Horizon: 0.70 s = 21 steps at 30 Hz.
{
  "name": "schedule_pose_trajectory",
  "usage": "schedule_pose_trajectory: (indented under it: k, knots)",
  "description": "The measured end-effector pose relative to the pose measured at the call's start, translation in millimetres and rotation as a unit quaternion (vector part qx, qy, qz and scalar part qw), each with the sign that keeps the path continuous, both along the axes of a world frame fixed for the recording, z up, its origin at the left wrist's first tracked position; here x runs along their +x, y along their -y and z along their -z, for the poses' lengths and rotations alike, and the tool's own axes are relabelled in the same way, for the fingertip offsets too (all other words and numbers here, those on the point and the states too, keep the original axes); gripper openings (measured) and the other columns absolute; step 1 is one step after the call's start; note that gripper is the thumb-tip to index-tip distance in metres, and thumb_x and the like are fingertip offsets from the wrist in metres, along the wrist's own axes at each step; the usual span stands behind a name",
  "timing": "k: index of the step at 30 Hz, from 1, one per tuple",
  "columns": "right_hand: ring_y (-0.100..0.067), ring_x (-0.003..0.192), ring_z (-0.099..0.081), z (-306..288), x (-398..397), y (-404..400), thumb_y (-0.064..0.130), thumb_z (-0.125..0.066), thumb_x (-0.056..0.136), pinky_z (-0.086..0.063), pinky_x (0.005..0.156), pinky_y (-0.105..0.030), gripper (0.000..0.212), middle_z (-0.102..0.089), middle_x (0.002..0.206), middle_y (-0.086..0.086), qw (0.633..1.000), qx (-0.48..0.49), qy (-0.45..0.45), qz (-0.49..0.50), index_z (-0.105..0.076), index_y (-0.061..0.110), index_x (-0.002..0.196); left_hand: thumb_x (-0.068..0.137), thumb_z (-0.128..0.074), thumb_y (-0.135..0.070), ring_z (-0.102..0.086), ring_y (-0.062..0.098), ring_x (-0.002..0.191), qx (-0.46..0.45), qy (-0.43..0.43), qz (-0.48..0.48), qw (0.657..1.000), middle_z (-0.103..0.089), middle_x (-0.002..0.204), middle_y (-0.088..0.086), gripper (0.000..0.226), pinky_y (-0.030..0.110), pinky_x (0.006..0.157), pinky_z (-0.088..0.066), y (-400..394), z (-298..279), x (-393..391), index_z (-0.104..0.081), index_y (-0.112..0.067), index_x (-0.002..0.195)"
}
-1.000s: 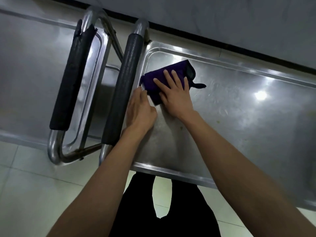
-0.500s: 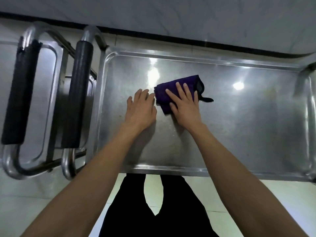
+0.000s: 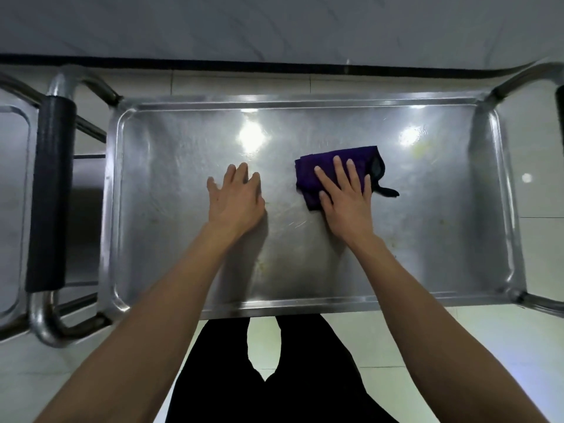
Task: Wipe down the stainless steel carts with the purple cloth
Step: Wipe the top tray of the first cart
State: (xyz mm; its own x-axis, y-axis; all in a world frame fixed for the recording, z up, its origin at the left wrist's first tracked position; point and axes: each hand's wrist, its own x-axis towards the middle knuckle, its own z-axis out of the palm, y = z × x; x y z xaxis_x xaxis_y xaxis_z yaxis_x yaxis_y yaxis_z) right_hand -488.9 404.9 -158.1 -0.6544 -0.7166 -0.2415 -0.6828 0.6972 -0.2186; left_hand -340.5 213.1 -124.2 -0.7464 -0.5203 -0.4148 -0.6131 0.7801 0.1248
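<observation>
A stainless steel cart top (image 3: 171,184) with a raised rim fills the middle of the head view. On it, right of centre, lies a folded purple cloth (image 3: 308,175) with a dark edge and a small loop. My right hand (image 3: 346,199) lies flat on the cloth, fingers straight and spread, pressing it onto the steel. My left hand (image 3: 235,199) rests flat on the bare steel a short way left of the cloth, fingers straight, holding nothing.
A black padded handle (image 3: 50,193) on a steel tube stands at the cart's left end. Beyond it is the edge of a second steel cart (image 3: 13,209). Another tube handle (image 3: 537,77) curves at the right end. A wall runs behind; pale floor tiles lie below.
My right hand has slid the cloth to the right across the cart top. My left hand stays flat on the steel, now farther from the cloth. The view has shifted right along the cart.
</observation>
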Motion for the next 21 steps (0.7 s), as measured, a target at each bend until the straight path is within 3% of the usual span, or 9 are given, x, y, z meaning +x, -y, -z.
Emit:
schedule_pose_trajectory:
  k: [5,9,18,21]
  knots:
    - [-0.026,0.155,0.004,3.8,22.0,1.7,0.041,-0.029,0.107,-0.002,0.121,-0.060,0.051,-0.005,0.168,-0.001,1.000,0.023,-0.016,0.007,-0.018,0.039,0.157,0.096,-0.045,-0.029,-0.033,0.028,0.140,0.010,-0.027,0.010,1.000,-0.041,0.145,0.006,0.036,0.067,0.111,-0.026,7.6,4.0,11.0,-0.054,-0.019,0.129]
    - [-0.027,0.154,0.007,2.8,42.8,23.8,0.044,-0.026,0.107,-0.001,0.121,-0.062,0.052,-0.002,0.168,-0.002,0.999,0.037,-0.017,-0.015,-0.014,0.039,0.158,0.098,-0.047,-0.029,-0.026,0.029,0.147,0.024,-0.060,0.020,0.998,-0.035,0.156,0.007,0.046,0.063,0.114,-0.024,18.2,9.4,39.3,-0.045,-0.020,0.142]
    - [-0.029,0.154,0.002,4.3,120.1,108.3,0.039,-0.030,0.107,-0.003,0.120,-0.063,0.052,-0.006,0.168,-0.003,0.994,0.022,-0.029,-0.101,-0.018,0.038,0.157,0.094,-0.054,-0.027,-0.034,0.031,0.141,-0.015,-0.080,-0.160,0.984,-0.042,0.151,0.010,0.037,0.057,0.112,-0.030,59.4,-2.1,152.0,-0.056,-0.017,0.129]
    - [-0.029,0.154,0.003,4.1,147.2,138.1,0.037,-0.030,0.107,-0.002,0.119,-0.064,0.053,-0.005,0.168,-0.004,0.989,0.021,-0.027,-0.144,-0.017,0.038,0.158,0.093,-0.055,-0.028,-0.027,0.031,0.146,-0.037,-0.066,-0.213,0.974,-0.037,0.155,0.009,0.040,0.058,0.116,-0.025,73.9,-2.6,184.9,-0.053,-0.017,0.131]
